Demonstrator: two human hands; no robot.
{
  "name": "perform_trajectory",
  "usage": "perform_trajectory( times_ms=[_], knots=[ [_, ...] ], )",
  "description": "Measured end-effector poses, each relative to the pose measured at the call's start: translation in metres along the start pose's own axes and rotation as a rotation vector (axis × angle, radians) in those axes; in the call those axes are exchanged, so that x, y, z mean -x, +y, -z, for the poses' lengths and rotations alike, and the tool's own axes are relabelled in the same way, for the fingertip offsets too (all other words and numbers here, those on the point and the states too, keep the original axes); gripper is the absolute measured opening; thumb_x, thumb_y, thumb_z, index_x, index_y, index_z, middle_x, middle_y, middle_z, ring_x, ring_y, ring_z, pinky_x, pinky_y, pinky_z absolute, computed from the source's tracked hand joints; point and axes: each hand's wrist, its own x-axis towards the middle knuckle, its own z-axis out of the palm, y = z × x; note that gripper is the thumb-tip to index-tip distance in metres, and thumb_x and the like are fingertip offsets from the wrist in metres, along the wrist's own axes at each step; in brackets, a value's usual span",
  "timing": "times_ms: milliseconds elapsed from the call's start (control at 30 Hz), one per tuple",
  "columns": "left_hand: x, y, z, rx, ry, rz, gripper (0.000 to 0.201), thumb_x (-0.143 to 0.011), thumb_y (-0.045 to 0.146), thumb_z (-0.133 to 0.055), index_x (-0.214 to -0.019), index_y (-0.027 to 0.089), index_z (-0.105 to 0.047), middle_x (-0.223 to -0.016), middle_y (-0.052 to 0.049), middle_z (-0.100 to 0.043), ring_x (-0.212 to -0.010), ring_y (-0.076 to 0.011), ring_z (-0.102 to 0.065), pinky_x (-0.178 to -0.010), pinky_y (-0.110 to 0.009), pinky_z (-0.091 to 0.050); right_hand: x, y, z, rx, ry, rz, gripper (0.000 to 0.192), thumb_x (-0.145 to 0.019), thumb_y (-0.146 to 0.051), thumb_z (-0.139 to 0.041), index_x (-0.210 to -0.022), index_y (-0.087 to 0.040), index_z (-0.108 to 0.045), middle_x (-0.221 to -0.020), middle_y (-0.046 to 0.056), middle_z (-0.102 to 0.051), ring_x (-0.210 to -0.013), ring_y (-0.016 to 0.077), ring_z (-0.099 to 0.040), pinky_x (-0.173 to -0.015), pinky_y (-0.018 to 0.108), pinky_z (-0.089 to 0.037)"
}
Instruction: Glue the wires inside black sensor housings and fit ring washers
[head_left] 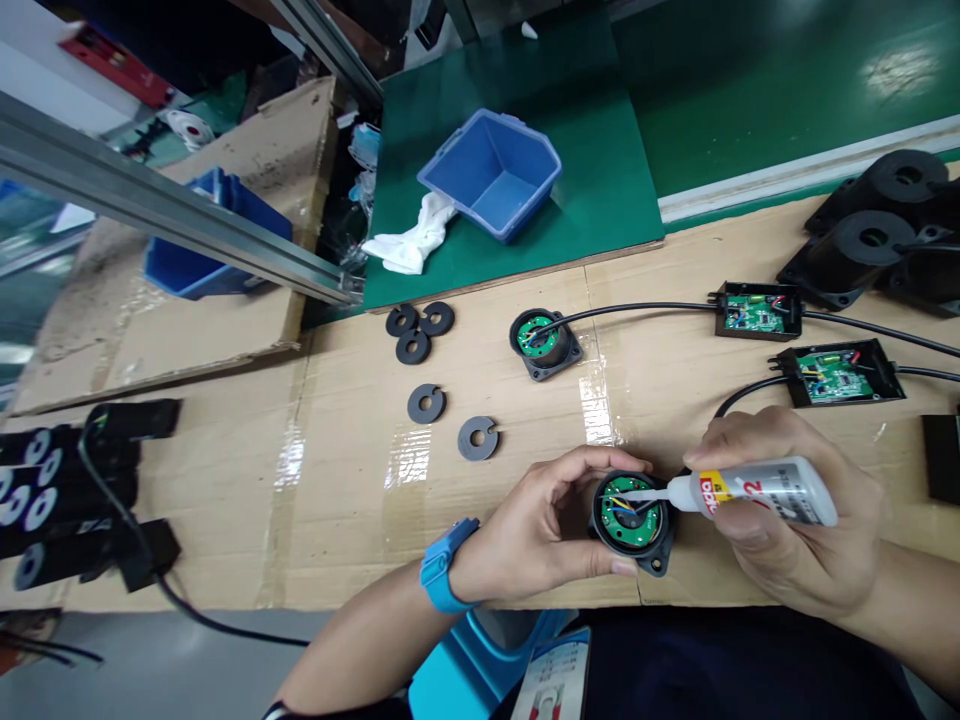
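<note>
Between both hands: left hand (544,530) clamped round the black round housing (631,517), green board exposed, fragile; rim hold seemed safest. Right hand (780,510) squeezed the adhesive bottle (757,492), light, soft-walled, nozzle inside.

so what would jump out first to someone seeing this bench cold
Low in the middle, the left hand grips a round black housing with a green circuit board inside, while the right hand points a glue bottle nozzle into it. Behind them, five dark slotted washers lie on the cardboard, and a blue bin sits on the green mat.
</note>
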Motion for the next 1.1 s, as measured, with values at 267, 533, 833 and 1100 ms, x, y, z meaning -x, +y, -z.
perform_trajectory(
  times_ms=[267, 533, 833, 1100],
  knots=[
    [0.0, 0.0, 0.0, 0.007, -0.003, -0.01, 0.066, -0.072, 0.011, -0.092, -0.13, 0.026, -0.066, -0.128, -0.006, -0.07, -0.118, -0.0194, -0.067, -0.105, -0.03, -0.054, -0.002, 0.0, 0.0, -0.004, 0.004, 0.018, 0.016, -0.097, -0.034, -0.071, -0.1, -0.02, -0.066, -0.076, 0.001, -0.07, -0.058, 0.0111, -0.068, -0.052, 0.018, -0.056],
    [0.0, 0.0, 0.0, -0.001, 0.005, -0.007, 0.064, -0.072, 0.012, -0.092, -0.129, 0.025, -0.066, -0.129, -0.007, -0.07, -0.117, -0.021, -0.068, -0.106, -0.033, -0.055, 0.001, 0.0, -0.001, 0.003, 0.01, 0.006, 0.016, -0.096, -0.036, -0.071, -0.103, -0.022, -0.067, -0.074, 0.001, -0.07, -0.057, 0.0153, -0.068, -0.048, 0.023, -0.056],
    [0.0, -0.001, 0.001, -0.012, 0.003, -0.01, 0.066, -0.072, 0.011, -0.092, -0.13, 0.028, -0.066, -0.13, -0.004, -0.07, -0.12, -0.0198, -0.067, -0.107, -0.03, -0.054, -0.002, 0.002, -0.002, 0.013, 0.024, 0.009, 0.017, -0.097, -0.036, -0.071, -0.099, -0.02, -0.066, -0.076, 0.0, -0.07, -0.059, 0.0112, -0.068, -0.052, 0.018, -0.056],
    [0.001, -0.004, 0.007, -0.352, -0.037, -0.146, 0.061, -0.082, 0.02, -0.087, -0.136, 0.028, -0.059, -0.139, -0.009, -0.067, -0.129, -0.0266, -0.064, -0.112, -0.04, -0.051, 0.008, 0.007, 0.003, -0.115, 0.106, -0.136, 0.008, -0.095, -0.027, -0.07, -0.1, -0.021, -0.072, -0.076, 0.003, -0.066, -0.056, 0.0144, -0.06, -0.042, 0.028, -0.045]
  ],
)
